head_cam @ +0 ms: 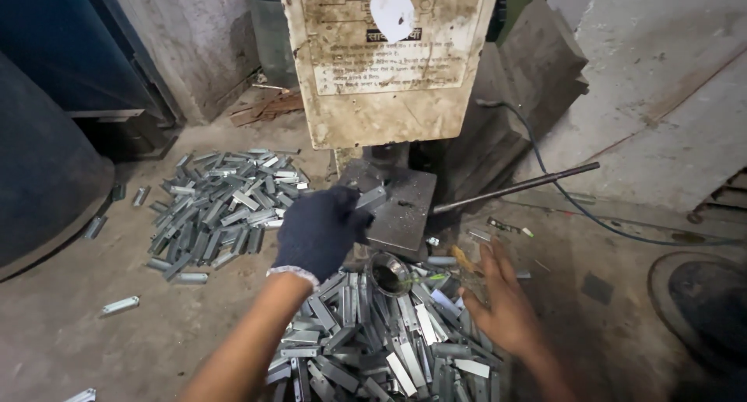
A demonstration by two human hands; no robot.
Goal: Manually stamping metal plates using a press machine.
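Gloved left hand (320,231) grips a metal piece (372,197) — bare right hand (502,301) spread wide

stained cream rectangular notice sheet (385,59) on machine front, white patch (392,13)

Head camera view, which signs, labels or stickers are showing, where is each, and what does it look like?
Instruction placard: on the machine front, above the gloved left hand; large upright rectangle, stained cream with dark print.
White patch: stuck near the placard's top; rounded, blank.
No packages or screens show.
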